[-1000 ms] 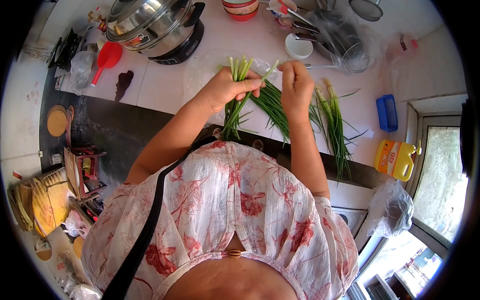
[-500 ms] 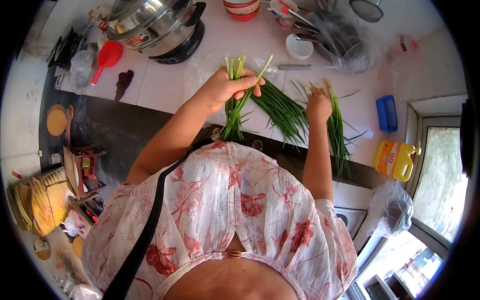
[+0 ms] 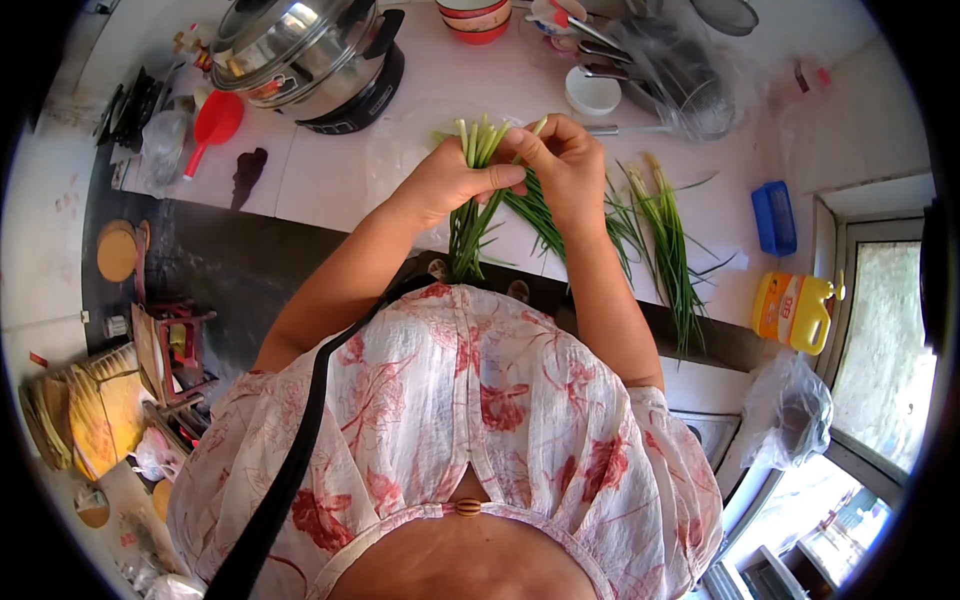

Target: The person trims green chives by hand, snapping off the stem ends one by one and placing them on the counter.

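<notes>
The left hand [image 3: 445,188] holds a bunch of chives [image 3: 467,240] upright above the desk's [image 3: 325,180] near edge, its grip closed around the stalks. Just beside it, the right hand [image 3: 568,178] pinches a pale stalk end [image 3: 541,126] between thumb and fingers. More cut greens [image 3: 540,215] lie on the desk behind the right wrist; a second pile [image 3: 672,240] rests farther right, near a blue basket [image 3: 775,220].

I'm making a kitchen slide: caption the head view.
Left hand grips bunched slender green stalks, right hand at their pale ends; more lie on the smooth pale countertop.
</notes>
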Motion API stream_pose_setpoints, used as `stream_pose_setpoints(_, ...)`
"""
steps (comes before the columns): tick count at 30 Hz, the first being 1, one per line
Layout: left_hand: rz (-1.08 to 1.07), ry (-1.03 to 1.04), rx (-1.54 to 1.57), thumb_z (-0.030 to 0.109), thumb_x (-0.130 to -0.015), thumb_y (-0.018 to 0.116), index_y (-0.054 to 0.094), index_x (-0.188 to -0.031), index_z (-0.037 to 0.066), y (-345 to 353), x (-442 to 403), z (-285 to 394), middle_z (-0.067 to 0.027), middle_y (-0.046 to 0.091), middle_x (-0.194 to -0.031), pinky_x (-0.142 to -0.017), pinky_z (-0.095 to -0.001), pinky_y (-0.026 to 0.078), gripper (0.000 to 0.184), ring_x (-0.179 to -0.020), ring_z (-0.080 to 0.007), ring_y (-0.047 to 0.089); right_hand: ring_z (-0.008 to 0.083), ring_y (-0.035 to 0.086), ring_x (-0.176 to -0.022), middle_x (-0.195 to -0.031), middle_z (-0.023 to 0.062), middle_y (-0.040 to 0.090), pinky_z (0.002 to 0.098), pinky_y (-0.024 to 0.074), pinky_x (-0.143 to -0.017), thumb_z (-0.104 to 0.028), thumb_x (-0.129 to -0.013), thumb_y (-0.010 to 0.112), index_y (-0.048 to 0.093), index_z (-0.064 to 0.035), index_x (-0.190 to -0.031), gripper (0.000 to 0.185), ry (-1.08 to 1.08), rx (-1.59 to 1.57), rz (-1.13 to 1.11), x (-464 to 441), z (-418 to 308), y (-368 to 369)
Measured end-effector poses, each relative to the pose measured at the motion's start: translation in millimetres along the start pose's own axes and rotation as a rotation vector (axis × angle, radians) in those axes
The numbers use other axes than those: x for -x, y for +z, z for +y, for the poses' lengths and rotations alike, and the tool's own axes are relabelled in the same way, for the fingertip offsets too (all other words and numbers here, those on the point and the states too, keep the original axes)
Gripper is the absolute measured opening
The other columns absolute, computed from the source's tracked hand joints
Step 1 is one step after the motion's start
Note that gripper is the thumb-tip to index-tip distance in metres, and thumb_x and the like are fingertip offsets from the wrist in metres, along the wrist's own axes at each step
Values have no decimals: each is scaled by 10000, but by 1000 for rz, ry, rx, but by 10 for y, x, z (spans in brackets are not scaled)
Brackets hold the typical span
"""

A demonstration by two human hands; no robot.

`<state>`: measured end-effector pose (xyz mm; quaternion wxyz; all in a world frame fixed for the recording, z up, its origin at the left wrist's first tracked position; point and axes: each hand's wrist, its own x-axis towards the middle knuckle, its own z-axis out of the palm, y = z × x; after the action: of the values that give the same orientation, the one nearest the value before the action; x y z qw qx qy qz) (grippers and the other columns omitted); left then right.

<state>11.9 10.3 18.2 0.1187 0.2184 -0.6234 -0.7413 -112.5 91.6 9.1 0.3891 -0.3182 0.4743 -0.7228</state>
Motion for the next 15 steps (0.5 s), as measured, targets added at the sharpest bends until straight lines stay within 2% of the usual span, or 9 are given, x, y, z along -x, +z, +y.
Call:
stream_pose_setpoints(2, 87, 21, -39, 173, -814, 632, 591, -1050, 33, 15, 14, -21, -48, 621, -741, -477, -186, 354, 278, -551, -58, 466, 87, 479, -432, -595, 84, 586, 216, 368, -383, -62, -798, 654, 531, 19, -689, 184, -1, 5, -7, -3, 9, 14)
stream_pose_setpoints(10, 54, -10, 4, 182, -813, 621, 617, -941, 29, -30, 14, -32, -56, 621, -714, -471, -183, 341, 199, -521, -52, 437, 97, 490, -450, -603, 65, 577, 213, 374, -405, -97, -832, 621, 561, 34, -727, 179, 23, -25, -36, 36, -35, 9)
stream_pose_setpoints(15, 32, -8, 13, 199, -823, 609, 626, -885, 22, -28, 6, -30, -55, 621, -716, -475, -181, 340, 189, -516, -48, 430, 77, 506, -542, -600, 13, 540, 205, 396, -502, -195, -893, 546, 615, 29, -866, 236, -9, 210, -75, 17, 38, -113)
